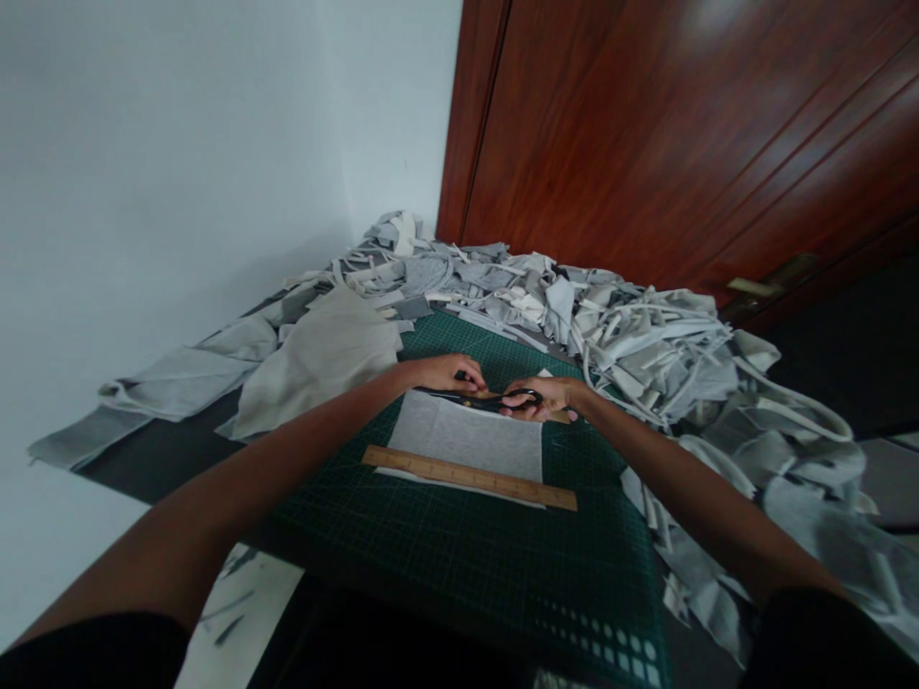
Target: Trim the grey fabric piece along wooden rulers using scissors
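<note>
My right hand (542, 394) is closed around the black handles of a pair of scissors (527, 393). The scissors lie along the far edge of a light grey piece of fabric (470, 431), blades pointing left. My left hand (452, 373) sits at the blade end, its fingers curled and pressed together; what they pinch is hidden. A wooden ruler (470, 475) lies across the near part of the fabric, with a thin strip of cloth showing below it. Another wooden strip (560, 416) shows partly beneath my right hand.
A green cutting mat (445, 545) covers the dark table. Heaped grey and white fabric scraps (661, 344) line its back and right sides. A larger pale cloth (323, 354) lies at the left. A white wall (215, 144) and a brown wooden door (646, 144) stand behind.
</note>
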The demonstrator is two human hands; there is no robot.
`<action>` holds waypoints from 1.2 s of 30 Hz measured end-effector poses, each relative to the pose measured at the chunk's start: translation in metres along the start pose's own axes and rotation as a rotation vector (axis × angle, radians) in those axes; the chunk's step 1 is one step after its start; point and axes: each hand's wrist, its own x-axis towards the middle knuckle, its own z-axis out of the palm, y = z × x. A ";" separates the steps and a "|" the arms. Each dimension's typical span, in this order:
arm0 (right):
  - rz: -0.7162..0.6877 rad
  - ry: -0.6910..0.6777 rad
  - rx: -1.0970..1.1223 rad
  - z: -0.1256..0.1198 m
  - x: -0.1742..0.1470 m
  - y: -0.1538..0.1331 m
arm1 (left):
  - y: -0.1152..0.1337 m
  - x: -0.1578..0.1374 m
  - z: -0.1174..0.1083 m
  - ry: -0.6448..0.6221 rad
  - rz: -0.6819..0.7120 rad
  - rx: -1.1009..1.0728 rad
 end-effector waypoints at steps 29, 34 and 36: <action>-0.024 -0.030 0.020 0.001 0.005 0.002 | -0.001 -0.001 0.000 0.000 -0.011 0.006; -0.015 -0.052 0.009 0.003 0.008 -0.003 | -0.003 0.000 0.000 -0.016 0.011 0.031; -0.009 -0.065 0.007 0.005 0.010 -0.006 | -0.002 0.001 0.000 -0.020 0.018 0.032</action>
